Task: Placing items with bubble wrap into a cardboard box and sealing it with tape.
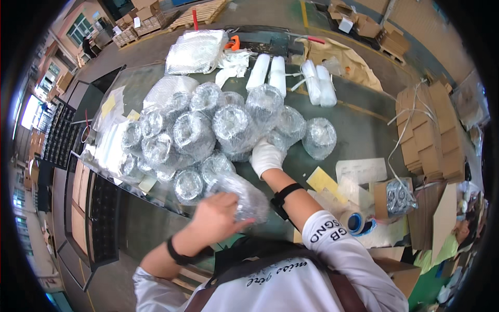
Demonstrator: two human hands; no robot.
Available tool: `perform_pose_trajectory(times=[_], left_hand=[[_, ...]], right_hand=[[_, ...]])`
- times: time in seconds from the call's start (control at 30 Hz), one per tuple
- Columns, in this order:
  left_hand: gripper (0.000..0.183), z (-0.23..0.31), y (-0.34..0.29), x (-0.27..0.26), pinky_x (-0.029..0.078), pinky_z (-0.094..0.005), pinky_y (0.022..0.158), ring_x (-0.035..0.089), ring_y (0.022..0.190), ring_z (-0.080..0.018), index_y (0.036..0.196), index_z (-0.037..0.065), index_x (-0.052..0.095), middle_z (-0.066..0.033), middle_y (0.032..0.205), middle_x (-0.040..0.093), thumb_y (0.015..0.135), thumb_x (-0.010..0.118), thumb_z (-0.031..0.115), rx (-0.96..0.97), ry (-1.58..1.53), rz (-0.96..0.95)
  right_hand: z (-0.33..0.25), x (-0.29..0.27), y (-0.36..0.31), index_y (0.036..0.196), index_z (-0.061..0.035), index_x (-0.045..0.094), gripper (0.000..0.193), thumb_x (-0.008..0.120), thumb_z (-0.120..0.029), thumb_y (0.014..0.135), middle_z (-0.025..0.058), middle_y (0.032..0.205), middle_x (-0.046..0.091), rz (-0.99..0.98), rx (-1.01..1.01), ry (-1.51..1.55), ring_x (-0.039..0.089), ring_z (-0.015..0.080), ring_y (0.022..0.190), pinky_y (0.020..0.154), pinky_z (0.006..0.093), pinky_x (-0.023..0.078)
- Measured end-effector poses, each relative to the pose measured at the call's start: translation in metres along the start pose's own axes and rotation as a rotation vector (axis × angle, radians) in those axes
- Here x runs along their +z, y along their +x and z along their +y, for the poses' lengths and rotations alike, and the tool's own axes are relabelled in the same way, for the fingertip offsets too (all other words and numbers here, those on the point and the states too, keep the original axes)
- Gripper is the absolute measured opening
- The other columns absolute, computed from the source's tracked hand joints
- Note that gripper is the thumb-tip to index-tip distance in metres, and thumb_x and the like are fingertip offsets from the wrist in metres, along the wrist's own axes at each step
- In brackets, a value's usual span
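The person seems to be handling bubbly plastic bundles, one at a time. The bare left hand (219,210) is holding a shiny wrapped bundle (250,200); its fingers are curling, and the bundle is pressing against them, sticking out to the right. The gloved right hand (267,157) is touching the pile (233,127), but its fingertips are hiding, so nobody can tell their grip. The next move is probably calling for a soft, steady hold.

Its fingers (226,199) curled, a bare left hand (218,210) angles inward below center frame, while the white-gloved right hand (267,158) reaches mid-frame, forearm (292,198) extended.
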State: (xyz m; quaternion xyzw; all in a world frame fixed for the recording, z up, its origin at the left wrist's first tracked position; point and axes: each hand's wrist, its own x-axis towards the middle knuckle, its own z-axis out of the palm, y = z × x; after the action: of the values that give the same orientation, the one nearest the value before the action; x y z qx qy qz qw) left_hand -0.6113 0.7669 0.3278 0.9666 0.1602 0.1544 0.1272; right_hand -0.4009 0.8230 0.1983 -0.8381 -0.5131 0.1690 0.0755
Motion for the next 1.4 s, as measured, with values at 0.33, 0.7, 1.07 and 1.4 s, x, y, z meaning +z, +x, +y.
perform_pose_trajectory(times=[0.33, 0.7, 1.07, 1.4], left_hand=[[0.059, 0.009, -0.001, 0.146, 0.04, -0.0454, 0.084, 0.054, 0.099, -0.0321, 0.101, 0.003, 0.059, -0.0137, 0.106, 0.057, 0.058, 0.08, 0.038, 0.164, -0.07, -0.38], [0.06, 0.006, 0.035, 0.174, 0.042, -0.0486, 0.073, 0.058, 0.084, -0.0417, 0.085, -0.007, 0.059, -0.0253, 0.084, 0.061, 0.069, 0.076, 0.048, 0.001, 0.184, -0.463], [0.045, 0.478, 0.145, 0.137, 0.041, -0.0415, 0.086, 0.058, 0.095, -0.0346, 0.098, 0.004, 0.065, -0.0133, 0.1, 0.065, 0.061, 0.083, 0.023, 0.775, -0.261, -0.408], [0.026, 0.71, 0.042, 0.373, 0.052, -0.0386, 0.073, 0.068, 0.087, -0.0228, 0.092, 0.011, 0.073, -0.0074, 0.096, 0.07, 0.078, 0.066, 0.032, 1.689, 0.589, -1.08]], right_hand=[[0.191, -0.043, -0.189, 0.1, 0.0052, 0.063, 0.038, 0.072, -0.016, 0.07, 0.0092, 0.089, 0.066, 0.298, 0.216, 1.462, 0.061, 0.0165, 0.086, 0.078, 0.0322, 0.049], [0.385, -0.108, -0.68, 0.1, 0.0019, 0.064, 0.029, 0.064, -0.003, 0.071, 0.0086, 0.09, 0.066, 1.27, 1.107, 1.266, 0.063, 0.0178, 0.077, 0.07, 0.0329, 0.052], [0.541, 0.122, -0.677, 0.108, -0.002, 0.062, 0.033, 0.056, -0.023, 0.084, 0.0196, 0.094, 0.068, 0.279, 1.469, 0.287, 0.066, 0.0343, 0.089, 0.083, 0.0453, 0.049], [0.405, -0.085, -0.853, 0.117, 0.0013, 0.058, 0.032, 0.058, -0.013, 0.088, 0.0118, 0.102, 0.067, 1.276, 1.096, 0.907, 0.063, 0.0178, 0.095, 0.087, 0.0294, 0.048]])
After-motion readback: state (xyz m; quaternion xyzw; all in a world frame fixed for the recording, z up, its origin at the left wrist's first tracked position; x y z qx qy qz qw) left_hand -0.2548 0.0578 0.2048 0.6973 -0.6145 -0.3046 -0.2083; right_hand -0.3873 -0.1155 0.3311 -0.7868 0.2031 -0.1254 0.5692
